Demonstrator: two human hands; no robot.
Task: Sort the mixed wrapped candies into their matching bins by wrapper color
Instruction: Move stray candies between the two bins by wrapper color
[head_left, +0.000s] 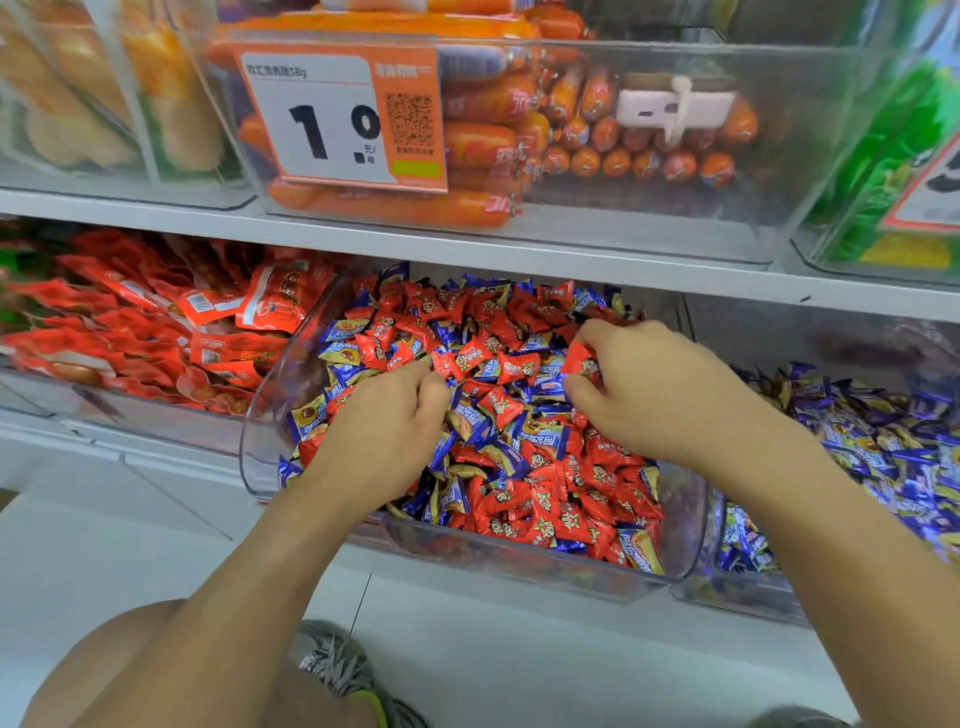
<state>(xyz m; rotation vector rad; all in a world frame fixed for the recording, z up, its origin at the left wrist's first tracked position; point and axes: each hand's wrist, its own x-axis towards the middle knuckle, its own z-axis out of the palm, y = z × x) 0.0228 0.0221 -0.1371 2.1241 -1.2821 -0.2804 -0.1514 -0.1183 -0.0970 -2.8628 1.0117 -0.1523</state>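
A clear plastic bin (519, 566) on the lower shelf holds a heap of mixed red candies (566, 512) and blue candies (545, 441). My left hand (384, 415) lies in the heap at the middle left, its fingertips pinching a red candy (441, 364). My right hand (649, 384) hovers over the bin's right side and grips a red candy (579, 364) between thumb and fingers. To the right, a second clear bin (737, 597) holds only blue and purple candies (883, 441).
Left of the mixed bin stands a bin of red snack packets (156, 332). The upper shelf carries a clear bin of orange sausages (478, 140) with an orange price tag (343, 114). My knee and grey shoe (332, 665) are below on the white floor.
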